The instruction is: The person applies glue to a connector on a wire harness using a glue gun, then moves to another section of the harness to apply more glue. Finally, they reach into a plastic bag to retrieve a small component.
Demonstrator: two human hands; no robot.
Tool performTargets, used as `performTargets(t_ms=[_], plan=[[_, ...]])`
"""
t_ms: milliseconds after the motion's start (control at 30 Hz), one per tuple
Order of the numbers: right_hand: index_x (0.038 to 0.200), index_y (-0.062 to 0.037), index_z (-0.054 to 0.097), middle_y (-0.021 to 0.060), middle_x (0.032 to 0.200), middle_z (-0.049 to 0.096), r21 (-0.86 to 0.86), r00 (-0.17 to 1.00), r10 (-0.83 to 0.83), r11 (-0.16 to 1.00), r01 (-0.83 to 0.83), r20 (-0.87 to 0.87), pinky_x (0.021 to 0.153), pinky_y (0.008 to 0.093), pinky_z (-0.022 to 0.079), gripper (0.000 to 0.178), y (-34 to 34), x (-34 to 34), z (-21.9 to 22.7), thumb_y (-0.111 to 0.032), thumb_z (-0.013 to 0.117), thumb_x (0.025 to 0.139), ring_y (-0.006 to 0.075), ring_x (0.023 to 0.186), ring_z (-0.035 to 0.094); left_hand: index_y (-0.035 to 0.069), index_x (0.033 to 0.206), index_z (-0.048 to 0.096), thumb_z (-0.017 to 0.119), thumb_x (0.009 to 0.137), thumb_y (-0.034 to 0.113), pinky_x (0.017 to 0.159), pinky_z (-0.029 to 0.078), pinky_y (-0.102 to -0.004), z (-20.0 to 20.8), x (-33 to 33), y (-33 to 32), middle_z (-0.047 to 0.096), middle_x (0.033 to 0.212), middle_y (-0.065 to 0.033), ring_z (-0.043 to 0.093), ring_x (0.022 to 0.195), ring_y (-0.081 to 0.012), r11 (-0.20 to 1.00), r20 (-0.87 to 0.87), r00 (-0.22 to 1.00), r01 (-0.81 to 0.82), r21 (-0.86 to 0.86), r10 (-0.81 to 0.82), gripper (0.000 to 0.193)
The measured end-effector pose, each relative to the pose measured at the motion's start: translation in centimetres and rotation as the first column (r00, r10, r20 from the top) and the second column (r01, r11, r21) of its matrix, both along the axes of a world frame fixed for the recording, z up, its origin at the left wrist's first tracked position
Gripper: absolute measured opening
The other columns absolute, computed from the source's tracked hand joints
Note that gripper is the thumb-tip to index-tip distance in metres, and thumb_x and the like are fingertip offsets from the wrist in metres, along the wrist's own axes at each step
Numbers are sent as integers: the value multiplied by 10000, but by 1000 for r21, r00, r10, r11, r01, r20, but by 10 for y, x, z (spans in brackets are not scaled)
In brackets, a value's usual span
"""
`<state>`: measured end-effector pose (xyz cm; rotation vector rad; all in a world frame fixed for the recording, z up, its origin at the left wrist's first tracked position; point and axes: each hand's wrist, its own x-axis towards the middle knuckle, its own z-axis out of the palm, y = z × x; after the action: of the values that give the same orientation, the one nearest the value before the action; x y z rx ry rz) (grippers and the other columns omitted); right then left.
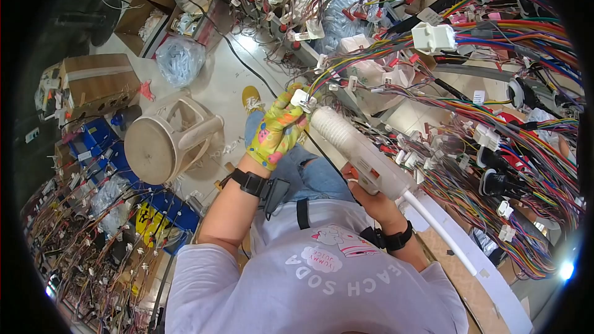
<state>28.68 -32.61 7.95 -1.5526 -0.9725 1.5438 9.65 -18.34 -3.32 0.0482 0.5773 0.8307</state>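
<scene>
White connector [301, 99] pinched at the tip of the gloved left hand [276, 131], right against the nose of a white gun-shaped tool [362, 151], in the middle of the view above the lap. Left hand closed around the connector, in a glove patterned yellow, green and pink, black strap on the wrist. Right hand [369, 195] bare, closed on the tool's grip, black band on that wrist too. White hose [440, 232] running from the tool's rear down toward the lower right. Coloured wires [346, 62] leading from the connector up into a dense harness [507, 117] spread over a board on the right, studded with more white plugs, 1 larger block [434, 37] near the top. Below the hands, blue jeans and a light printed shirt. On the left, on the pale floor, a beige plastic stool [167, 139] tipped on its side, a cardboard box [99, 80], a clear bag [179, 59], blue bins [93, 142] and more wire bundles [86, 253] along the lower left.
</scene>
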Motion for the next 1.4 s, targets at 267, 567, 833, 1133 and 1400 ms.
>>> performTargets(t_ms=[267,567,833,1133,1400], plan=[[1104,4,542,73,1008,576,-6,999,14,1000,-14,36,891,317,468,285,2,-1,2,67,539,825,165,988,552,21,1332,416,671,786,-9,1083,354,-432,-5,2,0,456,1334,-242,447,1260,-350,1000,29,999,-22,7,22,604],[1132,-5,531,61,1009,569,-10,998,30,1000,-30,52,872,304,464,306,1,-1,1,43,552,831,153,974,547,31,1331,432,640,799,-46,1084,353,-429,-11,1,-4,466,1332,-219,442,1268,-346,999,40,999,-32,9,32,576],[1139,-15,535,56,1010,576,-33,998,26,999,-25,57,871,298,464,309,2,-1,5,35,556,835,148,973,551,24,1332,431,621,806,-60,1074,367,-423,-9,2,-5,482,1320,-194,466,1246,-328,999,55,998,-44,-9,44,566],[1131,-8,539,66,1005,583,-6,996,43,999,-42,74,880,314,483,305,3,0,4,47,551,831,159,972,562,21,1334,432,621,809,-56,1044,400,-393,-4,3,-3,524,1257,-138,515,1186,-282,999,31,999,-34,2,34,563],[1141,-4,528,73,989,578,-24,993,39,999,-37,108,872,320,482,324,1,2,5,61,548,824,166,958,562,40,1323,460,642,796,-43,1040,399,-389,-4,4,-5,528,1263,-139,514,1189,-282,998,15,998,-53,-19,54,563]])
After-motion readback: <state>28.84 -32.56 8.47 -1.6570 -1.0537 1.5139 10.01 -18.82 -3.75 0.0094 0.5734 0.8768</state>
